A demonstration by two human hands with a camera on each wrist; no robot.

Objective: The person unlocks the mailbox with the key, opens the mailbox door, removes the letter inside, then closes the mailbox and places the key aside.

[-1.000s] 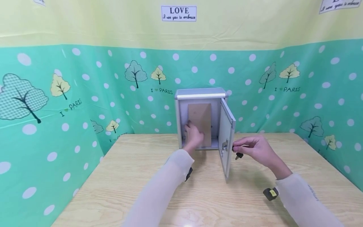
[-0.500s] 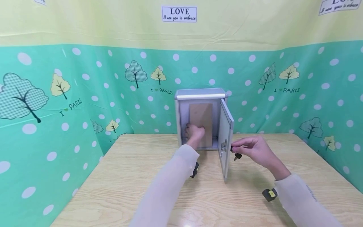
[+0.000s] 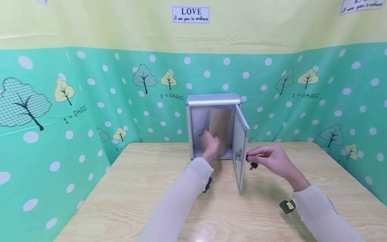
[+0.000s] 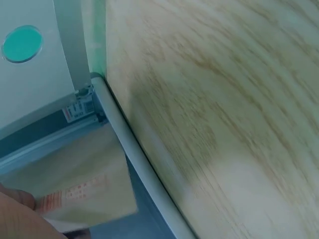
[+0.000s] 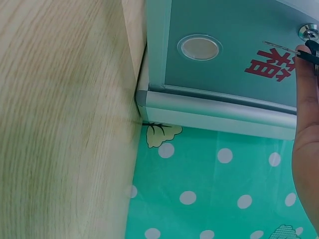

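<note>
A brown paper envelope (image 3: 220,122) stands tilted inside a silver metal mailbox (image 3: 214,100). My left hand (image 3: 210,143) reaches into the box and grips the envelope near its left edge. Red printing shows on the envelope (image 4: 94,184) in the left wrist view, with my thumb (image 4: 21,196) over it. The mailbox door (image 3: 241,141) stands swung out toward me. At its outer face my right hand (image 3: 273,160) pinches a black-headed key in the lock (image 5: 309,33), while a second key (image 5: 281,48) hangs from it.
The box stands at the back of a wood-grain table (image 3: 145,188), against a green dotted curtain (image 3: 169,127). The open door juts forward between my two hands. Its outer face carries a red character (image 5: 271,64) and a round window (image 5: 199,47).
The envelope has shifted right inside the box and now leans, with my left hand moving along with it. My right hand and the door have barely moved.
</note>
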